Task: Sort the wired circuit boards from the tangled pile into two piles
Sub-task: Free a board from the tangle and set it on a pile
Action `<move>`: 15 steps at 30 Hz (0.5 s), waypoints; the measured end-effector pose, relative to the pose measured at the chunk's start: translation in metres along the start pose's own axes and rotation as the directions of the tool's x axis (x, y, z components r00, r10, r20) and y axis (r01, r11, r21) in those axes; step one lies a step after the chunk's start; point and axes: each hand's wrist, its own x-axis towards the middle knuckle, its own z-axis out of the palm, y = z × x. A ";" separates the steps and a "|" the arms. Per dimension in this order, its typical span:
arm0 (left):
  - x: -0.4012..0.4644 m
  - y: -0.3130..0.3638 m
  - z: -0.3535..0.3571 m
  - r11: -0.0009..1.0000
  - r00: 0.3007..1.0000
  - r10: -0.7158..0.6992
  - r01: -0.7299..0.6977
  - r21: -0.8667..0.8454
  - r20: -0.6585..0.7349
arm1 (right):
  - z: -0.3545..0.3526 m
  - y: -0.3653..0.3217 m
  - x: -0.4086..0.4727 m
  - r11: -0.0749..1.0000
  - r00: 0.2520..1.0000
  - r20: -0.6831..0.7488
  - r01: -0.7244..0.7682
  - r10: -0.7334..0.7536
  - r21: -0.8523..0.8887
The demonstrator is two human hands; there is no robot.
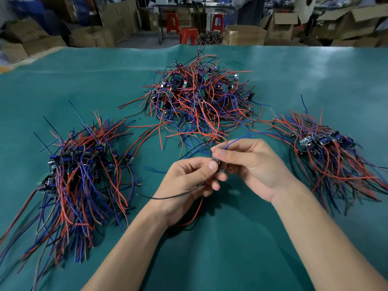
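Head cam: both hands meet at frame centre, just below the tangled pile (199,97). Left hand (189,181) has fingers curled round a small dark wired circuit board (216,163), mostly hidden, thumb pressed on it; its black wire (174,196) and red wire (195,215) trail down past the wrist. Right hand (249,162) pinches the board's upper end, thumb + forefinger closed on it, a blue wire (241,139) arcing away up-right. Probably held up close to read the type before choosing a side. Left sorted pile (81,171) at mid-left, right sorted pile (327,152) at mid-right, wires roughly combed one way so boards stack. Centre heap big, so lots left on the green mat (231,248).
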 end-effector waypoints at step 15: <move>-0.003 0.002 0.003 0.997 0.998 -0.027 0.031 -0.068 0.047 | -0.009 -0.003 0.001 0.993 0.993 0.105 -0.061 0.050 0.098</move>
